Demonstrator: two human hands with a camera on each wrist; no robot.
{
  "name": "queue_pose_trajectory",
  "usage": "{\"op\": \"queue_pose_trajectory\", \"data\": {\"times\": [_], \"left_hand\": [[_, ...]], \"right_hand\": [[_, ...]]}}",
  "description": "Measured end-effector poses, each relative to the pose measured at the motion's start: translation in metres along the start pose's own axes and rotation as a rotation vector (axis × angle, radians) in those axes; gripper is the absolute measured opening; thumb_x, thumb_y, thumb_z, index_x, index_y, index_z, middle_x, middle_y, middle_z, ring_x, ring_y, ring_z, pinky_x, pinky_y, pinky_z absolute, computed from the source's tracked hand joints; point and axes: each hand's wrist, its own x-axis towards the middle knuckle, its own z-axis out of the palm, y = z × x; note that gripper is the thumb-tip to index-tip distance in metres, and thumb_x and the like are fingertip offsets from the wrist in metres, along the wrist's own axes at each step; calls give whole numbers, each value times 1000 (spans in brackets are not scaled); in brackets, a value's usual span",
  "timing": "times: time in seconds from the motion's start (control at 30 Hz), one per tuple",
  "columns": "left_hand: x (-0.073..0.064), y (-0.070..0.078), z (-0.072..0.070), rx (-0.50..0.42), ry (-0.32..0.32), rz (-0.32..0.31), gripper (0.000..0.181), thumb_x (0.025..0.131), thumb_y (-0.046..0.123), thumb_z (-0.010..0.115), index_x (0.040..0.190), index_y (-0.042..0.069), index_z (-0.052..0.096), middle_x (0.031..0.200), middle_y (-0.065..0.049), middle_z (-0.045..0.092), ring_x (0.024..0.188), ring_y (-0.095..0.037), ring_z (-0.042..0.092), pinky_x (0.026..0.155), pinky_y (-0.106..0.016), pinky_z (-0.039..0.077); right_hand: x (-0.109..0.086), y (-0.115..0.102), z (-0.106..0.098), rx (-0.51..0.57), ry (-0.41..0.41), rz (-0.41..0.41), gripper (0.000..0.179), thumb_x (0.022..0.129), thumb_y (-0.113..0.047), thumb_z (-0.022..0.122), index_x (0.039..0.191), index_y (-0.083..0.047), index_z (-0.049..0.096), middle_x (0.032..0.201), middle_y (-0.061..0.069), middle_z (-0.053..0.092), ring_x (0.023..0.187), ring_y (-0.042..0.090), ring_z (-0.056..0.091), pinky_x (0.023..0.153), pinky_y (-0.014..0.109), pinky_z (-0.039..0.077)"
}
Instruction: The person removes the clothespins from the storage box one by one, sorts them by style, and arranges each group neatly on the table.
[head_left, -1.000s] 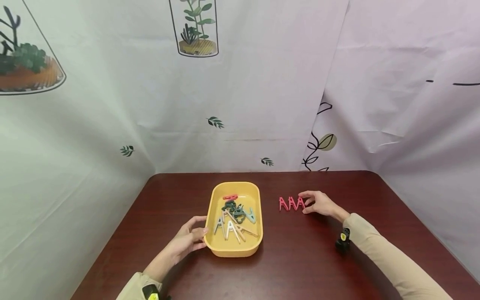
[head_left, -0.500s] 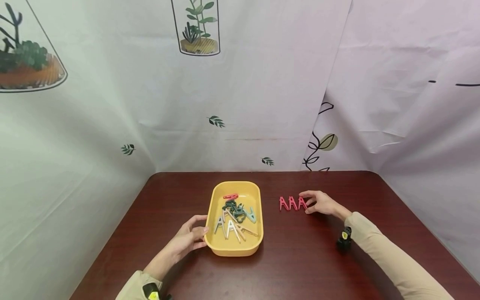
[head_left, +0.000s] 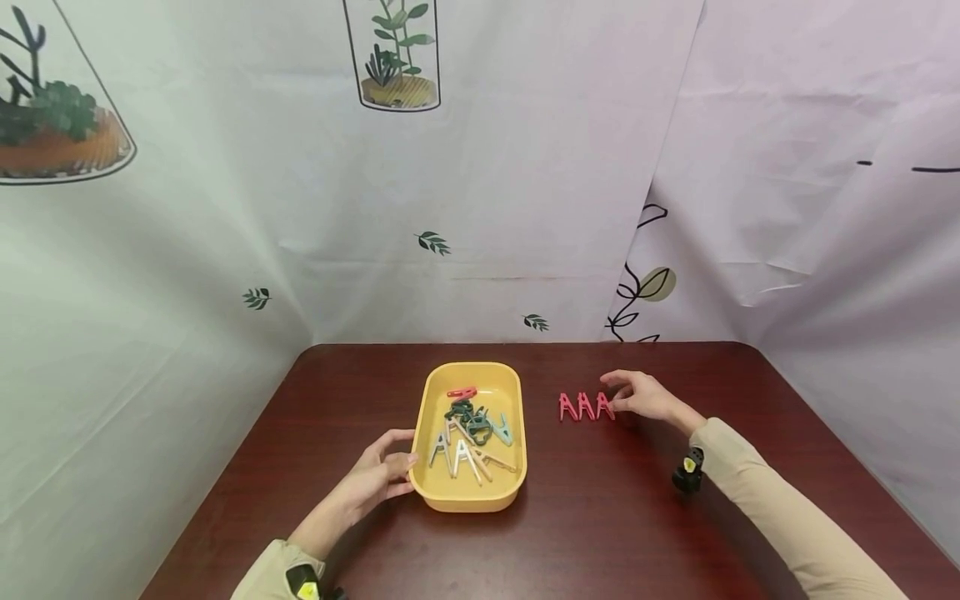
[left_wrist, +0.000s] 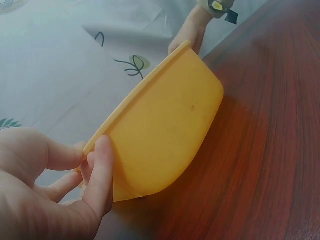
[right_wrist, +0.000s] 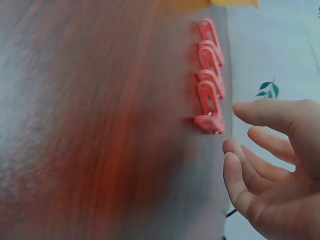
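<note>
My left hand (head_left: 367, 481) grips the left rim of a yellow plastic tub (head_left: 472, 505), thumb on the edge and fingers against its outer wall in the left wrist view. Inside lie a red clothespin (head_left: 462, 392), dark green clips (head_left: 477, 428), a light blue clothespin (head_left: 502, 431), a white one and several beige or grey ones. Right of the tub, three red clothespins stand side by side in a row on the table. My right hand (head_left: 647, 397) is beside the rightmost red clothespin (right_wrist: 209, 95), thumb and fingers spread apart with nothing between them.
The dark reddish-brown table (head_left: 600, 517) ends at the back against a white cloth backdrop (head_left: 525, 208) printed with plants. More cloth hangs along both sides. A black wrist camera (head_left: 687, 471) sits at the right sleeve.
My right hand has let go of the rightmost red clothespin and risen slightly away from it. The row of clothespins, the tub and my left hand stay in place.
</note>
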Motion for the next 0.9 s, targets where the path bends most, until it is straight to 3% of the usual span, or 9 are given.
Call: {"op": "queue_pose_trajectory", "data": {"times": [0.1, 0.3, 0.5, 0.9], "left_hand": [[0, 1, 0, 1, 2, -2, 58, 95, 15, 61, 142, 2, 29, 93, -2, 66, 76, -10, 60, 73, -25, 58], [0, 2, 0, 6, 7, -5, 58, 95, 16, 61, 142, 3, 29, 94, -2, 66, 77, -10, 61, 73, -25, 58], [0, 0, -1, 1, 9, -6, 58, 95, 15, 61, 142, 3, 29, 92, -2, 65, 76, -9, 60, 72, -25, 58], [0, 1, 1, 9, 5, -8, 59, 94, 16, 62, 142, 3, 30, 93, -2, 66, 77, -10, 61, 72, -25, 58]], "right_hand": [[2, -5, 1, -30, 42, -18, 43, 88, -5, 65, 129, 4, 54, 128, 27, 57, 95, 27, 64, 81, 42, 56], [6, -18, 8, -42, 129, -67, 36, 89, -4, 62, 124, 3, 59, 123, 26, 61, 91, 26, 66, 76, 35, 56], [9, -31, 17, -20, 145, -104, 32, 90, -2, 60, 122, -1, 60, 122, 25, 62, 93, 26, 66, 77, 33, 56], [22, -53, 32, -14, 176, -184, 29, 90, -3, 60, 118, -6, 63, 117, 22, 65, 97, 24, 66, 84, 42, 55]]}}
